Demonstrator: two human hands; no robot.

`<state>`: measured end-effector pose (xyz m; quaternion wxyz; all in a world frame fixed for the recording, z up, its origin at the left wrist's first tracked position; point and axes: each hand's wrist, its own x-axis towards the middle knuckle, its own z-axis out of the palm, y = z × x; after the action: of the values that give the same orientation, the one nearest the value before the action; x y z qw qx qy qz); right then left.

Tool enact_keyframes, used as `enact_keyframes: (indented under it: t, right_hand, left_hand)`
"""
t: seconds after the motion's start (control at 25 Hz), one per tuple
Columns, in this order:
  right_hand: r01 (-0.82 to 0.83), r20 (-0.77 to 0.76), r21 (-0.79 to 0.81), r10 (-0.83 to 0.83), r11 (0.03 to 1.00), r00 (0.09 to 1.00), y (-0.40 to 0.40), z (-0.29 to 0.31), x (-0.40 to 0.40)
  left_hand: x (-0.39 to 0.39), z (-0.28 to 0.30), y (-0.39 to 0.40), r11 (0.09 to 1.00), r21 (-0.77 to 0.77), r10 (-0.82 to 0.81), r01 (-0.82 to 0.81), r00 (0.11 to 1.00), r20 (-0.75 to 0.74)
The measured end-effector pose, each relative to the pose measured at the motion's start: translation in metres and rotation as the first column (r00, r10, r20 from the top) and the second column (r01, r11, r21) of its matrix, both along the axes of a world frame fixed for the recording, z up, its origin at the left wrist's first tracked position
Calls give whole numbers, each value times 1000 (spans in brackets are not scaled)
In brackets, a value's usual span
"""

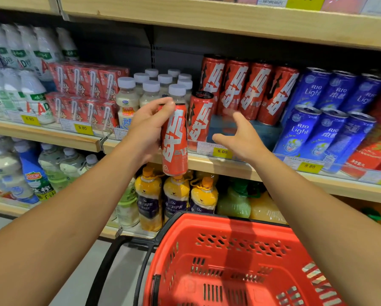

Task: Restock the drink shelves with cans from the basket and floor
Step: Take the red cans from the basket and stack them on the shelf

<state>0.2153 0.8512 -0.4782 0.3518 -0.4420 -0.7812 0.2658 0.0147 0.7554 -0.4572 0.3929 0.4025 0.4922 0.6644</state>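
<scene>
The left hand (148,129) grips a tall red can (174,140) by its upper half, fingers curled over the rim and thumb side wrapped round the body; the can hangs upright with its base below the front lip of the middle shelf (229,165), out in front of it and not resting on anything. Just to the right, the right hand (240,140) is spread with straight fingers and holds nothing, hovering over the shelf edge beside a lone red can on the shelf (199,120). Behind that hand lies a bare blue patch of shelf, the only free floor in this bay, bounded at the back by a row of four red cans (249,89), on the right by blue Rio Light cans (317,127) and on the left by white-capped bottles (154,89). A yellow 6.00 price tag (222,151) sits on the lip below the gap. Under both forearms stands a red basket (185,250), its visible bottom bare, the black handles folded outward to the left.
</scene>
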Motion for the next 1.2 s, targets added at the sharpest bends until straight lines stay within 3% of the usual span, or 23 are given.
enact_keyframes:
  t: [0.2, 0.32, 0.4, 0.52, 0.56, 0.72, 0.84, 1.0, 1.2]
  right_hand:
    - [15, 278, 208, -74, 978, 958, -5, -29, 39]
    - [39, 473, 370, -224, 928, 852, -9, -43, 61]
    - [34, 501, 470, -298, 882, 813, -12, -58, 74]
    - [44, 457, 555, -348, 831, 819, -10, -72, 76]
    - [53, 451, 563, -359, 825, 817, -9, -75, 76]
    - [65, 436, 578, -376, 813, 818, -6, -79, 74]
    - [73, 427, 582, -380, 810, 820, -6, -79, 73]
    - [74, 437, 565, -374, 822, 818, -7, -77, 72]
    - [76, 449, 548, -369, 833, 814, -8, -78, 72]
  left_hand:
    - [23, 19, 10, 998, 5, -61, 64, 971, -230]
    - [47, 42, 21, 991, 50, -93, 124, 907, -410]
    - [63, 59, 30, 985, 97, -71, 146, 836, -545]
    - [76, 75, 48, 978, 122, -60, 171, 783, -620]
    - [80, 80, 55, 978, 118, -49, 172, 739, -672]
    - [89, 94, 78, 991, 53, -2, 121, 413, -911]
    - [90, 95, 87, 996, -17, -45, 91, 313, -949]
    - [90, 89, 93, 990, -140, -143, 33, 102, -985]
    - [82, 90, 95, 982, -191, -191, 1, -45, -981]
